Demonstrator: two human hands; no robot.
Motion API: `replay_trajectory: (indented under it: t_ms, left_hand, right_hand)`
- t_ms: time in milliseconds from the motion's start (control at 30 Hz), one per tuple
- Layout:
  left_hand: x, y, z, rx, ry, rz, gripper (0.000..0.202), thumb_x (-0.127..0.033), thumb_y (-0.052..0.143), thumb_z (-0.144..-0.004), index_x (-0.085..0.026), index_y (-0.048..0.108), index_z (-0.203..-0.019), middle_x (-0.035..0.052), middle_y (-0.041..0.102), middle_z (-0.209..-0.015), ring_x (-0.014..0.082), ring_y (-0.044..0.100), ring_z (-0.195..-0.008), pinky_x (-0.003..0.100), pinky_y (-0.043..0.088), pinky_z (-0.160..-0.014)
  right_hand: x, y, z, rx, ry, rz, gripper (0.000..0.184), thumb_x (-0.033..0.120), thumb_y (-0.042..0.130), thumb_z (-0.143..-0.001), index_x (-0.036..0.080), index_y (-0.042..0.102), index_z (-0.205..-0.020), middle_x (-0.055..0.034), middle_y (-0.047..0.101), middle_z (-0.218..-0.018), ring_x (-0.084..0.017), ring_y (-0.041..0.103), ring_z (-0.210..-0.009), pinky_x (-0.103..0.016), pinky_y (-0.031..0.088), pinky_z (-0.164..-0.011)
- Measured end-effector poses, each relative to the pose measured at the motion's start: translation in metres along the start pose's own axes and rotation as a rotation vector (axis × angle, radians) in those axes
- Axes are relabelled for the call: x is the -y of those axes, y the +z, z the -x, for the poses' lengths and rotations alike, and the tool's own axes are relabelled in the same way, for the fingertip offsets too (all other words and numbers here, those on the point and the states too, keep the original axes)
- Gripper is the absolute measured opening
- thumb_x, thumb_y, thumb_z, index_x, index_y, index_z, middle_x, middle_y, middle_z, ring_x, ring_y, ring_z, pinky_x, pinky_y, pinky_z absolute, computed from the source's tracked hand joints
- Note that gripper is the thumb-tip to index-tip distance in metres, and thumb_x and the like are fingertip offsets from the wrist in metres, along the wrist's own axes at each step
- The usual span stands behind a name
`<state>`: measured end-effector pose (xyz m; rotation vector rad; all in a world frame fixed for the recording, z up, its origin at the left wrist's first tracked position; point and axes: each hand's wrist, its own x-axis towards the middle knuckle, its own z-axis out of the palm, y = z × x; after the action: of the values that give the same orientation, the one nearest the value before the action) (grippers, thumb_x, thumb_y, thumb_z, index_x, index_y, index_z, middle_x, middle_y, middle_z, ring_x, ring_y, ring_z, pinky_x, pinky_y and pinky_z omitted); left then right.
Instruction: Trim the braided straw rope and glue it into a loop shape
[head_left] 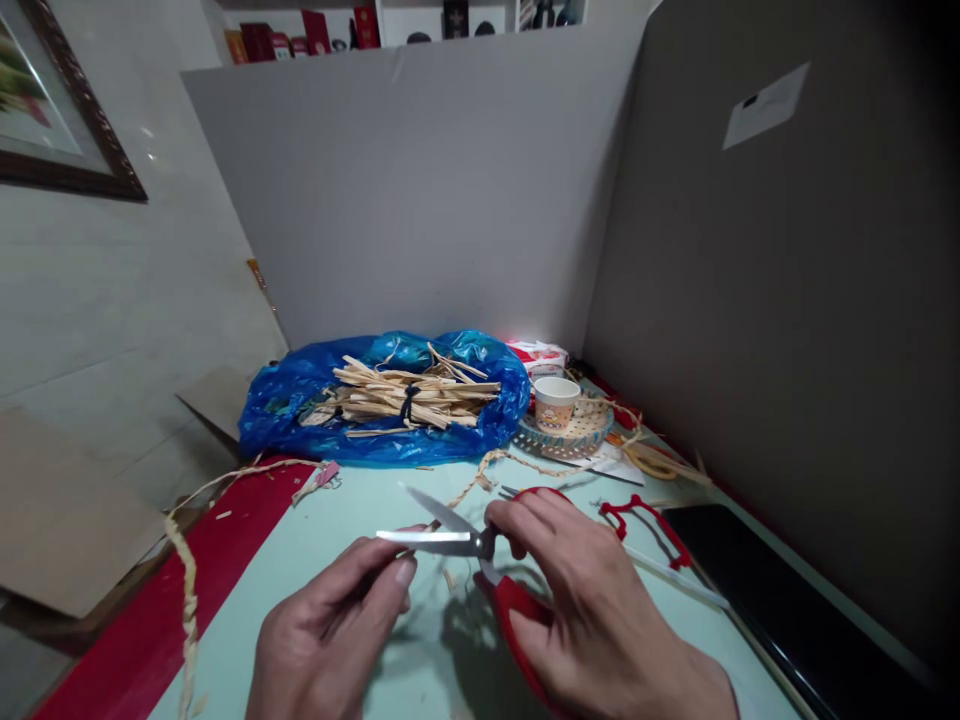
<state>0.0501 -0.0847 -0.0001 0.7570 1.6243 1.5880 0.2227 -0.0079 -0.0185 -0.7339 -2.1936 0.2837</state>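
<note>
My right hand [600, 610] grips red-handled scissors [465, 540], whose blades stand open and point left. My left hand [337, 620] is closed in a pinch right at the lower blade's tip; what it pinches looks like a thin straw strand, too small to be sure. A twisted straw cord [487, 470] runs from behind the blades toward the back of the pale green table [315, 540].
A blue plastic bag [300, 400] carries a tied bundle of straw strips [412, 395]. To its right a paper cup [556, 402] stands on a woven tray [592, 430]. A red cord [645, 520] and a dark tablet [757, 580] lie right. Grey partitions close the back and right.
</note>
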Motion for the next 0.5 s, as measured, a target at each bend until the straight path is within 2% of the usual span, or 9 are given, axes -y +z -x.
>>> replay_trajectory:
  t_ms: [67, 167, 300, 400, 500]
  left_hand:
    - [0.0020, -0.0012, -0.0014, 0.031, -0.045, 0.078, 0.037, -0.040, 0.086, -0.057, -0.022, 0.081, -0.089, 0.0005, 0.074, -0.069, 0.0169, 0.063, -0.067, 0.020, 0.052, -0.065]
    - [0.0044, -0.0013, -0.0028, 0.054, -0.067, 0.159, 0.035, -0.038, 0.085, -0.060, -0.020, 0.081, -0.089, 0.0019, 0.074, -0.066, 0.0180, 0.065, -0.070, 0.020, 0.052, -0.066]
    - [0.0012, 0.0021, -0.0003, 0.009, 0.038, 0.102, 0.028, -0.037, 0.085, -0.059, -0.020, 0.081, -0.082, 0.0021, 0.075, -0.069, 0.0178, 0.066, -0.070, 0.018, 0.052, -0.062]
    - [-0.0034, 0.0056, 0.0036, -0.047, 0.118, 0.065, 0.018, -0.033, 0.085, -0.057, -0.023, 0.080, -0.070, 0.0011, 0.077, -0.076, 0.0197, 0.068, -0.076, 0.018, 0.054, -0.068]
    - [-0.0047, 0.0077, 0.0061, -0.098, 0.154, 0.046, 0.012, -0.030, 0.084, -0.056, -0.025, 0.079, -0.066, -0.0007, 0.077, -0.077, 0.0207, 0.070, -0.081, 0.018, 0.054, -0.074]
  right_hand:
    - [0.0001, 0.0026, 0.0008, 0.026, -0.032, 0.072, 0.026, 0.012, 0.054, -0.070, 0.020, 0.056, -0.094, -0.0040, 0.058, -0.083, -0.020, 0.051, -0.075, -0.030, 0.038, -0.061]
    - [-0.0012, 0.0043, 0.0022, 0.020, -0.074, 0.141, 0.022, 0.014, 0.054, -0.071, 0.019, 0.055, -0.093, -0.0047, 0.058, -0.084, -0.021, 0.050, -0.074, -0.031, 0.037, -0.061]
    - [-0.0025, 0.0047, 0.0049, -0.019, -0.128, 0.205, 0.024, 0.013, 0.053, -0.073, 0.018, 0.056, -0.097, -0.0050, 0.058, -0.083, -0.020, 0.050, -0.073, -0.031, 0.037, -0.060]
    - [-0.0028, 0.0060, 0.0063, -0.060, -0.173, 0.244, 0.029, 0.011, 0.052, -0.074, 0.016, 0.057, -0.103, -0.0051, 0.059, -0.082, -0.020, 0.049, -0.072, -0.030, 0.036, -0.059]
    - [-0.0032, 0.0077, 0.0065, -0.088, -0.229, 0.286, 0.027, 0.012, 0.052, -0.078, 0.014, 0.057, -0.104, -0.0049, 0.057, -0.078, -0.019, 0.047, -0.067, -0.031, 0.034, -0.056]
